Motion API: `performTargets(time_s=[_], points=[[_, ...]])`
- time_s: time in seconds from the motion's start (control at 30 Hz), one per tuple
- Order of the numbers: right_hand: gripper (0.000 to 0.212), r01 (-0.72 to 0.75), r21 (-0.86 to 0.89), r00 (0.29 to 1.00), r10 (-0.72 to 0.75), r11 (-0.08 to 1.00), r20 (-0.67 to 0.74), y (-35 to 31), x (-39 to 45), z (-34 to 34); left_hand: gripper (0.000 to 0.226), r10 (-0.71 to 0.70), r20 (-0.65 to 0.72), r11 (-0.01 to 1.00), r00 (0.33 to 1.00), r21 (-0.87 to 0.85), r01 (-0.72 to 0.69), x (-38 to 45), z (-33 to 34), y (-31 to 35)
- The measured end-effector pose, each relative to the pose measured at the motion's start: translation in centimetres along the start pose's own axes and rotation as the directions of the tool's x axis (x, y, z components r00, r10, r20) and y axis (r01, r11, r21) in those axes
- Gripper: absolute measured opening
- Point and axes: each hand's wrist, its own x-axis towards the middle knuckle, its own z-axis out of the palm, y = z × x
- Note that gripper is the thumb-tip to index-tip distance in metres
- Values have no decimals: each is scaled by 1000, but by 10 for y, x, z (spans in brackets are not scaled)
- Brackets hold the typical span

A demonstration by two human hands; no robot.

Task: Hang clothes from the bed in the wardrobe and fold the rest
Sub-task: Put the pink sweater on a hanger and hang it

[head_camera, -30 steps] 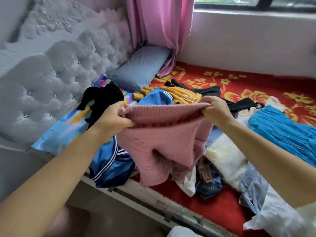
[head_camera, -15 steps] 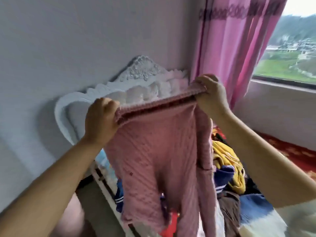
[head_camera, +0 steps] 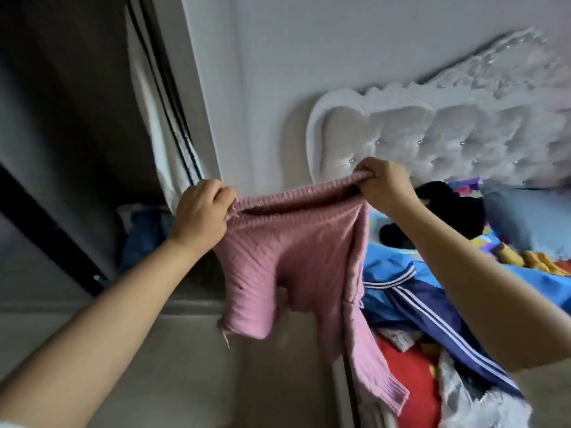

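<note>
Standing at the far left is the wardrobe (head_camera: pixel 71 143), dark inside, with a white striped garment (head_camera: pixel 163 128) already hanging at its edge and something blue (head_camera: pixel 142 239) lying low inside it, too dim to identify. Just right of that, the left hand (head_camera: pixel 200 217) is gripping one end of the ribbed edge of a pink knitted sweater (head_camera: pixel 296 257), its fingers curled tightly round the knit. The sweater is hanging in the air between wardrobe and bed (head_camera: pixel 411 406), one sleeve trailing down near the bed's edge. At the other end of the ribbed edge the right hand (head_camera: pixel 383 186) is holding on likewise, fingers closed over the fabric. Further right, a good deal is still waiting on the bed: a blue striped jacket (head_camera: pixel 438 319), a black garment (head_camera: pixel 445 211), yellow pieces (head_camera: pixel 525 257) and pale fabric (head_camera: pixel 482 406). Judging from this, the job is looking early: one sweater is in hand, not yet hung or folded, and most of the pile is remaining.
</note>
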Motion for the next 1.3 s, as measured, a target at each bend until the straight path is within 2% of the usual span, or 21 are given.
performTargets(time_s=[0.2, 0.27, 0.3, 0.33, 0.4, 0.47, 0.53, 0.6, 0.67, 0.77, 0.9, 1.03, 1.2, 1.3], points=[[25, 111, 221, 990, -128, 969, 65, -97, 35, 72, 25, -186, 11, 977, 983, 111, 183, -36, -45, -96], [27, 158, 269, 979, -187, 950, 86, -135, 49, 99, 28, -295, -29, 948, 955, 112, 297, -44, -60, -131], [25, 170, 298, 973, -208, 939, 100, -152, 53, 109, 27, -378, -59, 922, 924, 70, 381, -47, -66, -147], [20, 194, 329, 961, -246, 924, 125, -173, 61, 125, 23, -508, -97, 860, 856, -10, 510, -51, -74, -168], [8, 218, 363, 944, -290, 906, 158, -207, 72, 144, 15, -752, -30, 652, 659, -181, 736, -54, -78, -207], [17, 249, 373, 930, -328, 894, 165, -242, 86, 166, 9, -841, 44, 499, 539, -321, 805, -58, -81, -248], [25, 309, 342, 911, -380, 888, 162, -266, 99, 183, 22, -874, 110, 373, 473, -470, 800, -61, -82, -282], [20, 353, 324, 891, -421, 878, 170, -286, 115, 203, 36, -884, 179, 259, 432, -581, 772, -65, -83, -314], [22, 377, 325, 873, -450, 868, 190, -304, 131, 226, 35, -888, 213, 201, 407, -617, 761, -65, -85, -344], [19, 357, 341, 874, -439, 870, 206, -331, 159, 259, 33, -906, 179, 217, 384, -583, 783, -58, -83, -391], [18, 253, 432, 884, -388, 866, 261, -363, 201, 298, 39, -915, 155, 246, 372, -517, 820, -49, -76, -441], [21, 172, 564, 861, -402, 808, 313, -406, 261, 351, 33, -944, 85, 242, 320, -481, 842, -27, -74, -510], [25, 158, 664, 820, -472, 731, 324, -467, 319, 408, 22, -961, -18, 258, 276, -413, 873, -14, -87, -584], [22, 151, 706, 806, -499, 692, 317, -499, 338, 434, 18, -956, -91, 292, 277, -350, 890, -11, -98, -622]])
